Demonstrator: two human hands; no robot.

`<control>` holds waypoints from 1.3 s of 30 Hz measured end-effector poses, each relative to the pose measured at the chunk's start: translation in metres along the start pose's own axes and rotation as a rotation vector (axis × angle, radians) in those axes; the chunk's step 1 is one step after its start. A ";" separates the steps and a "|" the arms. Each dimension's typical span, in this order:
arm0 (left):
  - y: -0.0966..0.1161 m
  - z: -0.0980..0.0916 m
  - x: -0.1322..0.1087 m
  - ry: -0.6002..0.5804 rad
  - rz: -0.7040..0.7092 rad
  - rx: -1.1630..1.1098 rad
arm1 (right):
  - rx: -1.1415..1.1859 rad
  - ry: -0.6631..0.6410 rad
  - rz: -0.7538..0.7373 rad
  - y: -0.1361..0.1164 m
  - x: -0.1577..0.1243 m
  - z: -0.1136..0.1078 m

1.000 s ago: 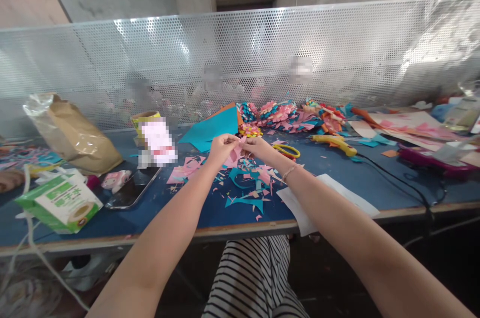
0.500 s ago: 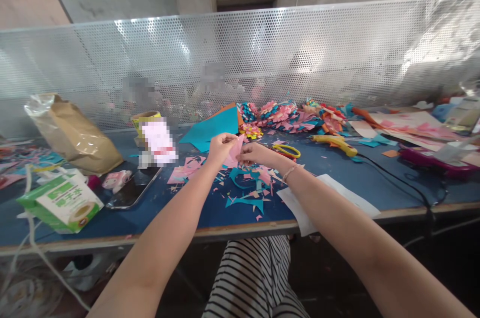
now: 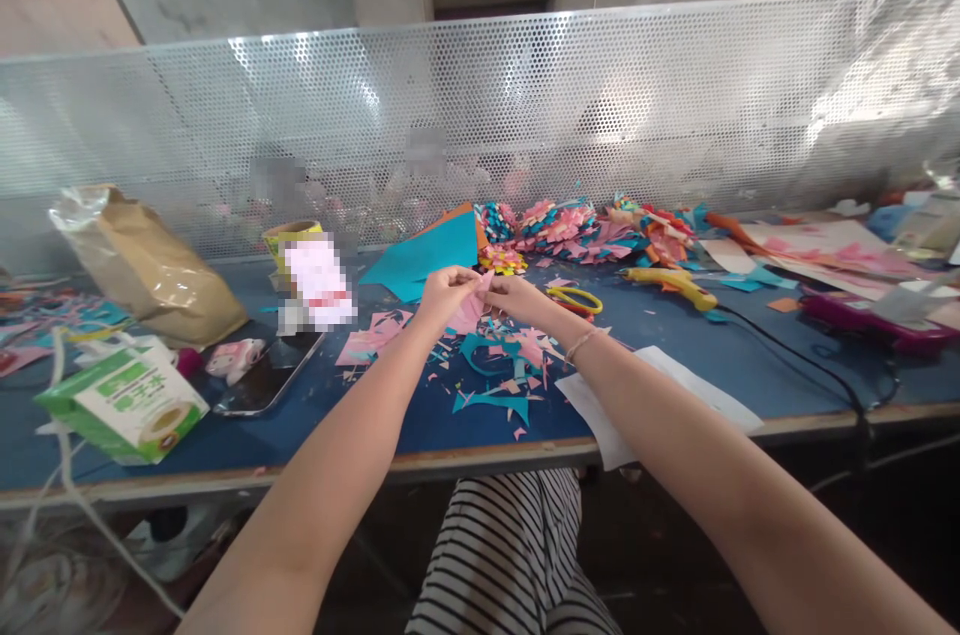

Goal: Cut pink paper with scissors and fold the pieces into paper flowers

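Observation:
Both my hands meet above the middle of the blue table and pinch one small piece of pink paper. My left hand grips its left side with closed fingers. My right hand grips its right side, and a thin bracelet sits on that wrist. Under the hands lie pink and teal paper scraps. Yellow-handled scissors lie just right of my right hand.
A pile of coloured paper flowers and a teal sheet lie behind the hands. A yellow glue gun with a black cord is at right. A phone, a green carton and a brown bag are at left. A perforated metal screen closes the back.
My hands have stayed together on the pink paper, only shifting their fingers a little. Nothing else has moved.

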State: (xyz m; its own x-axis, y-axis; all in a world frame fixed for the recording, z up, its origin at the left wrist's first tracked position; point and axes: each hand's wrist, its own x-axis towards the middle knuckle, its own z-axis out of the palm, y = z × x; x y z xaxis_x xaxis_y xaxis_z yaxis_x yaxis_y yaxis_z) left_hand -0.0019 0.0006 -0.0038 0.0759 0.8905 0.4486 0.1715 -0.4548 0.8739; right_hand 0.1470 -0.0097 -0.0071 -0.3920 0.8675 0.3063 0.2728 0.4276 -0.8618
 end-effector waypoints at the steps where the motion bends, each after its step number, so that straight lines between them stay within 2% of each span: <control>1: 0.001 0.001 -0.001 -0.014 -0.008 -0.007 | -0.001 0.027 -0.008 0.002 0.001 0.000; 6: 0.004 0.002 -0.005 -0.072 -0.027 -0.046 | 0.057 0.116 -0.068 0.009 0.005 -0.002; 10: 0.004 0.003 -0.007 -0.122 -0.063 0.024 | 0.194 0.146 -0.065 0.008 0.007 -0.002; 16: 0.004 0.003 -0.006 -0.045 -0.068 0.025 | 0.182 0.159 0.006 0.008 0.006 -0.001; 21: 0.008 0.003 -0.005 0.020 -0.130 0.042 | -0.004 0.080 0.017 0.008 0.004 -0.003; 23: 0.009 0.003 -0.006 0.021 -0.134 0.055 | -0.194 0.071 0.000 0.007 0.003 -0.005; 26: 0.007 0.003 -0.007 -0.005 -0.152 0.066 | -0.529 0.127 -0.085 0.007 0.002 -0.007; 28: 0.006 0.004 -0.007 -0.035 -0.162 0.076 | -0.653 0.140 -0.105 0.008 0.002 -0.008; 34: 0.009 0.004 -0.008 -0.042 -0.201 0.093 | -0.677 0.122 -0.077 0.013 0.005 -0.005; 39: 0.009 0.003 -0.008 -0.027 -0.152 0.101 | -0.644 0.113 -0.069 0.014 0.005 -0.004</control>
State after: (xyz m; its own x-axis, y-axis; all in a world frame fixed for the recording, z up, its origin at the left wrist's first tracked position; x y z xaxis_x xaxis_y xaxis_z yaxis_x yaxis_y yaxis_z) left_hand 0.0017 -0.0106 0.0001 0.0677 0.9495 0.3064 0.2805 -0.3128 0.9075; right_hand 0.1527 0.0018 -0.0155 -0.3423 0.8388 0.4233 0.7356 0.5195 -0.4347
